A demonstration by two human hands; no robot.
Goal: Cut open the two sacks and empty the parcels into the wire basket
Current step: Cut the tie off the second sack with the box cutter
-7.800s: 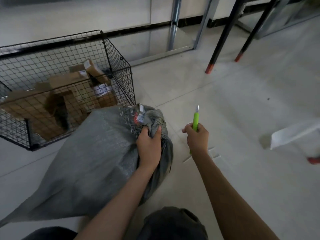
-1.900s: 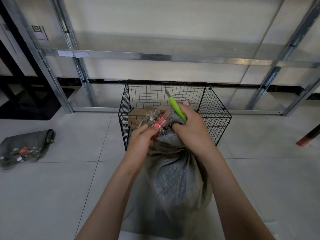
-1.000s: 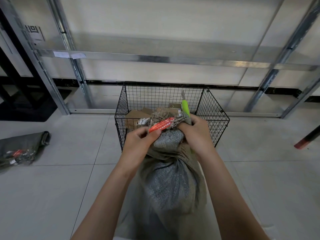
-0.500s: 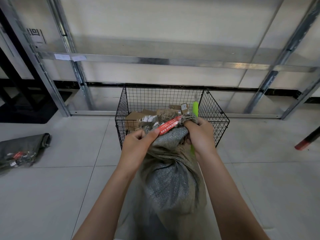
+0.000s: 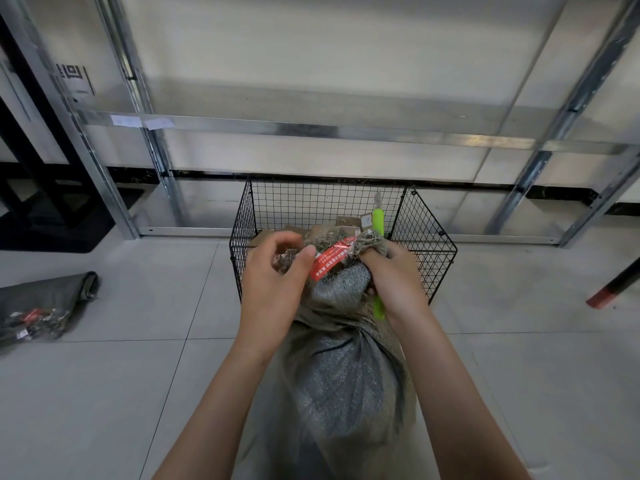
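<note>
My left hand [image 5: 273, 282] pinches the frayed mouth of the grey woven sack [image 5: 346, 375]. My right hand [image 5: 394, 278] grips its neck and the green-handled knife [image 5: 378, 220], blade toward twelve o'clock, with the black wire basket [image 5: 426, 233] just beyond.

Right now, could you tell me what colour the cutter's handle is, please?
The cutter handle is bright green, clearest in the head view.

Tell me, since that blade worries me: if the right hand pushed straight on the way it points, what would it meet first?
Likely the cardboard parcels in the wire basket, just beyond the sack mouth the right hand grips with the green knife; depth is unclear.
</note>
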